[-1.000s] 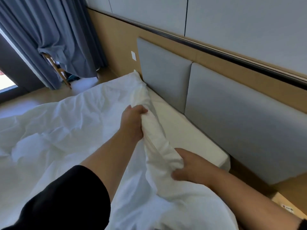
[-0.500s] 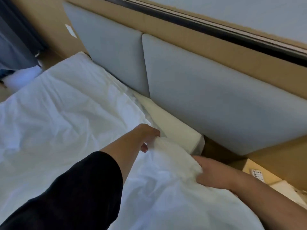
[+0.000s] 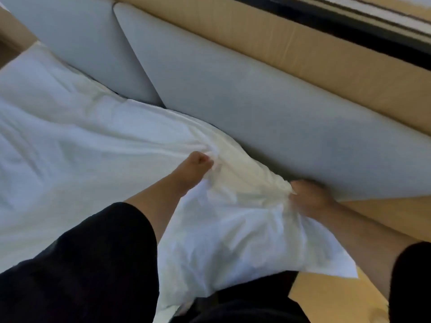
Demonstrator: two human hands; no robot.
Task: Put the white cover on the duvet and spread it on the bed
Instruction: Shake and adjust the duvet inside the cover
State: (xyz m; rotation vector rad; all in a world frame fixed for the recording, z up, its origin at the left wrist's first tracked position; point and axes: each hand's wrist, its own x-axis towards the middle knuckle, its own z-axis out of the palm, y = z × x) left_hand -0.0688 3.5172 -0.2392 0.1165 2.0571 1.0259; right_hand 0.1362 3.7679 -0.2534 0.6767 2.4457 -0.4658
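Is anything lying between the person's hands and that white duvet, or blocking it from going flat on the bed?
Nothing visible. The left hand and right hand both grip the white fabric duvet directly, beside the grey padded headboard.

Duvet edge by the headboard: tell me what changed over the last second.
The duvet edge was held up as a raised fold; now both hands have brought it down against the grey headboard, covering the mattress strip. The left hand and right hand still grip the fabric. The headboard stays put.
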